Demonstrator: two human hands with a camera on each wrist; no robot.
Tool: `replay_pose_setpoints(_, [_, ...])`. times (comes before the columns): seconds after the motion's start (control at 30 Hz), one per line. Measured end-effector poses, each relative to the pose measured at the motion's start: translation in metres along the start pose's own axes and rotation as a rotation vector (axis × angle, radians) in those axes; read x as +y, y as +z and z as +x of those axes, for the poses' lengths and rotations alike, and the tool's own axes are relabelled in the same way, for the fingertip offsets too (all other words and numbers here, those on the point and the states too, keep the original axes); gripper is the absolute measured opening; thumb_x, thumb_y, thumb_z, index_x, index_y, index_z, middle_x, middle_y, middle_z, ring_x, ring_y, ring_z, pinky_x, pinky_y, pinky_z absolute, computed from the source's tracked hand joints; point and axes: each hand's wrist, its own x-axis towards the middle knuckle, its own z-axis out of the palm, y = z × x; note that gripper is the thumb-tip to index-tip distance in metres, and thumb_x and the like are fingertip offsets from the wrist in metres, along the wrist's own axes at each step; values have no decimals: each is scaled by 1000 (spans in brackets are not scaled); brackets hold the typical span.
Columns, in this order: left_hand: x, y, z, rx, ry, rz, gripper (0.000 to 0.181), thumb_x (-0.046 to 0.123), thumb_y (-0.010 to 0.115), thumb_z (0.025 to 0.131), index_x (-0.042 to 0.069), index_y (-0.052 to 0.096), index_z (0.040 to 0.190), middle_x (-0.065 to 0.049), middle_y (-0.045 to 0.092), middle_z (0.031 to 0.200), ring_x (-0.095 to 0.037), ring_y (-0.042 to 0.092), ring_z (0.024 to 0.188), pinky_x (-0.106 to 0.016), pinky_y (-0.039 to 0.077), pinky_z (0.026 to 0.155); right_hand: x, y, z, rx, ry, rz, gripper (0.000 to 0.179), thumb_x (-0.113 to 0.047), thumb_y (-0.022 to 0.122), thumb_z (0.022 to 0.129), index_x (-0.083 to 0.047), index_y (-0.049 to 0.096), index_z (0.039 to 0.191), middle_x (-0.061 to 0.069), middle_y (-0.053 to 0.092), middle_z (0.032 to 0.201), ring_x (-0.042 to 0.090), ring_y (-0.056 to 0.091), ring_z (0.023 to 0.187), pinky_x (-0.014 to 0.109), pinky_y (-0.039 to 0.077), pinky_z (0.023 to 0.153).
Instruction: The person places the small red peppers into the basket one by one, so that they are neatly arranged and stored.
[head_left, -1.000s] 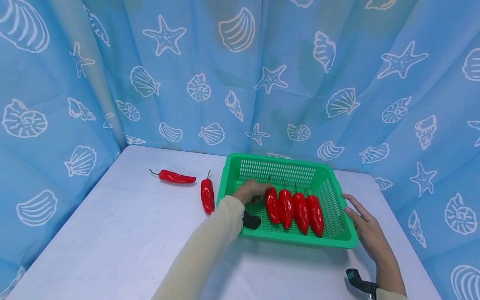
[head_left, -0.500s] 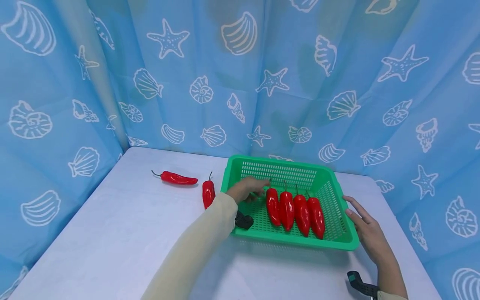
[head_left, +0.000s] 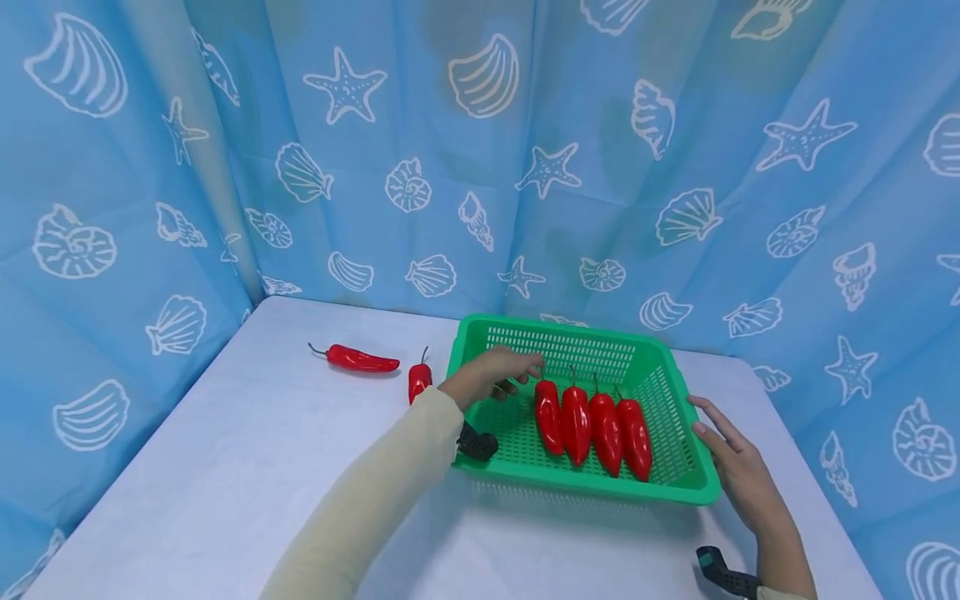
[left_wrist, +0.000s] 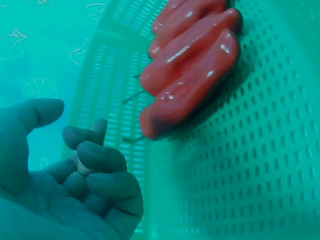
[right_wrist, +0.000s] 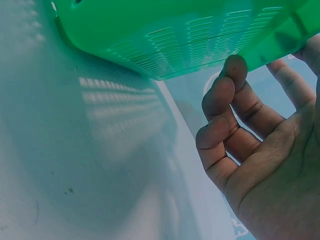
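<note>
My left hand hovers inside the green plastic basket, just left of the stem of the nearest red chili pepper. Its fingers are loosely bent and hold nothing, as the left wrist view shows. Beside that pepper, further red peppers lie in a row, stems toward the back. At the basket's right end, my right hand rests against the rim. From the right wrist view, relaxed fingers touch the basket's outer wall.
Left of the basket, on the white table, one red pepper lies sideways. Another pepper lies close to the basket's left wall, partly hidden by my left arm. A blue shell-patterned curtain stands behind the table.
My left hand has let go of the leftmost pepper in the basket and drawn up and left of it. My right hand stays at the rim. The whole view has shifted slightly.
</note>
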Motion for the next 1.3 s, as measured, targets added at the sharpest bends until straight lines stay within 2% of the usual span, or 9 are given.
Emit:
replay_pose_setpoints(0.1, [2,-7,-1,-9,23,-23,33,38,60,96,8,73,105,-7,59,97,-20,52,70,-37,48,73,0,-2,1,0,-2,-4,71,-63,47,97,-38,23,159,25,36,153,0,61,90,29,55,72])
replay_pose_setpoints(0.23, [3,-19,-4,-11,58,-71,33,37,59,96,10,73,108,-9,60,101,-20,52,69,-37,50,72,1,-2,2,-15,11,20,72,-63,48,97,-37,22,159,24,32,156,-1,61,91,29,55,72])
replay_pose_setpoints(0.37, [0,-30,-9,-19,100,-152,30,32,59,96,8,72,108,-7,56,90,-18,49,64,-31,47,62,2,-1,2,-21,9,42,71,-61,48,98,-37,21,159,24,32,156,0,62,91,29,55,71])
replay_pose_setpoints(0.47, [0,-36,-11,-29,126,-201,27,30,59,96,9,72,105,-2,49,78,-18,46,62,-29,44,59,2,-1,1,-16,-5,44,69,-60,48,99,-37,23,159,25,35,154,1,63,91,29,55,71])
replay_pose_setpoints(0.63, [-1,-47,-17,-34,160,-242,24,29,60,96,11,72,106,1,43,70,-16,40,59,-30,38,58,1,0,1,-15,-4,46,70,-61,48,98,-36,23,159,25,34,154,0,62,91,29,55,72])
replay_pose_setpoints(0.87, [-11,-65,-22,14,161,-325,22,29,63,94,12,70,105,0,41,68,-15,41,61,-29,39,58,2,-1,2,-23,-3,45,71,-61,47,98,-36,21,159,25,34,154,1,62,91,29,55,72])
replay_pose_setpoints(1.13, [-22,-81,-28,78,198,-384,20,30,63,94,10,66,95,-2,44,75,-17,43,65,-30,41,61,2,0,3,-28,-8,63,71,-61,47,99,-35,21,160,25,35,153,2,64,90,29,56,71])
replay_pose_setpoints(1.23, [-26,-86,-29,106,202,-388,22,31,62,94,10,66,97,-3,46,79,-17,47,67,-30,43,63,1,0,2,-30,3,59,73,-62,47,98,-35,20,160,25,33,155,2,63,90,29,56,71])
replay_pose_setpoints(1.3, [-29,-90,-29,118,200,-389,26,32,62,94,9,68,104,-4,47,81,-17,47,68,-29,43,63,0,0,1,-31,8,57,73,-63,47,98,-35,20,160,24,31,155,2,63,90,28,55,71])
